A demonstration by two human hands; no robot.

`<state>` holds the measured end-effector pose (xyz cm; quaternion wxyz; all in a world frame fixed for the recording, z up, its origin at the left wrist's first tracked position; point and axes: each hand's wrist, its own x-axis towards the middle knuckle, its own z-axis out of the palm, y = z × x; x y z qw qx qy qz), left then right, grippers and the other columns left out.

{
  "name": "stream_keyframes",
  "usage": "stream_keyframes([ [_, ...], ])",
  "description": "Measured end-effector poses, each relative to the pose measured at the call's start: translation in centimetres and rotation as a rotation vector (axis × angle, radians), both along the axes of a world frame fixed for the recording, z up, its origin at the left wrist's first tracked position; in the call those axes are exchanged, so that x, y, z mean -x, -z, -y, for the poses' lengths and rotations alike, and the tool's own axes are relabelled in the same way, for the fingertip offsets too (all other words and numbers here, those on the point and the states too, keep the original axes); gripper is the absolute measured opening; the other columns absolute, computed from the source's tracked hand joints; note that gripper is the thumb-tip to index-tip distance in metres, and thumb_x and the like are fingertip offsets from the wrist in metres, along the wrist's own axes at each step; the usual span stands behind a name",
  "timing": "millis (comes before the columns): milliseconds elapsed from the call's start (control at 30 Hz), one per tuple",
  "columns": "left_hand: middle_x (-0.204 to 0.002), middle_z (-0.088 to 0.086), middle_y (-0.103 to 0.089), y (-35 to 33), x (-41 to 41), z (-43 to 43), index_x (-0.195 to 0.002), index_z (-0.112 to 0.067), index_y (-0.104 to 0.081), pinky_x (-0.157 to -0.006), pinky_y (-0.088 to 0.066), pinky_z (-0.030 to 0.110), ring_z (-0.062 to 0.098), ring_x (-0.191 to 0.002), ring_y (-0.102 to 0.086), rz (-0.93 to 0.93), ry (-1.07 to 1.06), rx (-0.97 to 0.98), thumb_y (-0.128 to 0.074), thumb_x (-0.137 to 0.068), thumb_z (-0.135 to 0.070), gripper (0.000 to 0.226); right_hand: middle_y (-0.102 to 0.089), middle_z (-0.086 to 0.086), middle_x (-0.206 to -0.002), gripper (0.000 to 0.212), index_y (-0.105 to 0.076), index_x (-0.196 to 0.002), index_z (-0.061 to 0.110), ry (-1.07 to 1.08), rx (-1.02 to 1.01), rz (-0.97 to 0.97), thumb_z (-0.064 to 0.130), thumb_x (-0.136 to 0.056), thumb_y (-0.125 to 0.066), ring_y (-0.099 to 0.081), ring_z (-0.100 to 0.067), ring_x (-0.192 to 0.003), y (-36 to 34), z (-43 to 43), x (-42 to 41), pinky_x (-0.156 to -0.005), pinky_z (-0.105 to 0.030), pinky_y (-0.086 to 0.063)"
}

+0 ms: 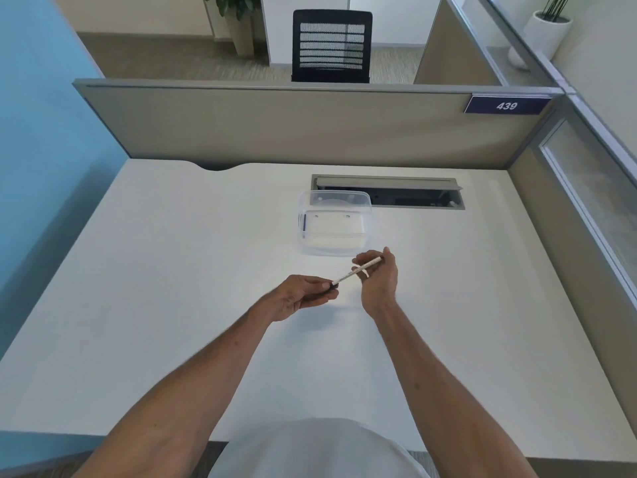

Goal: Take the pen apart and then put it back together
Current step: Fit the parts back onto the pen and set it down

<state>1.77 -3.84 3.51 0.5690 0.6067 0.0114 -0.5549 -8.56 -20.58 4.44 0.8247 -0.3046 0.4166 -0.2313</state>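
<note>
A slim white pen (355,271) is held slanted above the white desk (172,270), its dark end at the lower left and its other end up to the right. My left hand (301,296) pinches the dark end between thumb and fingers. My right hand (377,276) grips the upper half of the barrel, fingers curled around it. The pen looks like one piece; the part inside each hand is hidden.
A clear plastic box (335,222) with a small dark item at its left wall stands just beyond my hands. Behind it is an open cable tray (387,193) sunk into the desk. Beige partitions (275,122) close the far and right sides.
</note>
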Motion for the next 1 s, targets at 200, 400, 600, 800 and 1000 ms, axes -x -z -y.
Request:
stream_keyframes([
  [200, -0.142, 0.038, -0.068, 0.9, -0.9, -0.5, -0.141, 0.017, -0.066, -0.125, -0.049, 0.048, 0.038, -0.123, -0.070, 0.172, -0.065, -0.082, -0.063, -0.110, -0.004, 0.037, -0.069, -0.017, -0.102, 0.020, -0.069, -0.113, -0.014, -0.309, 0.534, -0.273, 0.004, -0.105, -0.066, -0.065, -0.029, -0.095, 1.6, 1.4, 1.9, -0.099, -0.055, -0.060],
  [400, -0.135, 0.038, -0.072, 1.6, -0.9, -0.8, -0.136, 0.014, -0.067, -0.116, -0.057, 0.054, 0.038, -0.112, -0.074, 0.321, -0.050, -0.185, -0.064, -0.110, -0.006, 0.033, -0.079, -0.020, -0.115, 0.016, -0.078, -0.111, -0.007, -0.544, 0.857, -0.478, -0.008, -0.096, -0.071, -0.071, -0.042, -0.111, 2.9, 1.1, 2.7, -0.102, -0.040, -0.055],
  [600, -0.125, 0.012, -0.081, 2.5, -0.4, -0.6, -0.120, -0.004, -0.078, -0.110, -0.057, 0.042, 0.030, -0.124, -0.075, 0.825, 0.130, -0.370, -0.070, -0.103, -0.007, 0.020, -0.079, -0.013, -0.118, 0.015, -0.077, -0.113, -0.003, -0.625, 0.928, -0.576, -0.002, -0.100, -0.069, -0.071, -0.033, -0.115, 3.9, 1.1, 2.1, -0.104, -0.038, -0.053],
  [800, -0.133, -0.002, -0.065, 3.3, -0.7, -0.5, -0.127, -0.021, -0.077, -0.110, -0.045, 0.036, 0.021, -0.134, -0.056, 1.242, 0.439, -0.550, -0.065, -0.106, -0.020, 0.024, -0.069, -0.001, -0.125, 0.016, -0.077, -0.117, 0.013, -0.803, 1.174, -0.761, 0.011, -0.104, -0.068, -0.060, -0.022, -0.124, 4.8, 1.2, 1.7, -0.111, -0.042, -0.044],
  [1000, -0.128, -0.008, -0.067, 3.8, -0.8, 0.0, -0.130, -0.028, -0.071, -0.107, -0.044, 0.033, 0.019, -0.130, -0.058, 1.342, 0.534, -0.639, -0.063, -0.106, -0.027, 0.025, -0.069, 0.004, -0.122, 0.019, -0.075, -0.120, 0.016, -0.864, 1.232, -0.810, 0.011, -0.103, -0.068, -0.056, -0.021, -0.126, 5.0, 1.4, 1.3, -0.109, -0.038, -0.041],
])
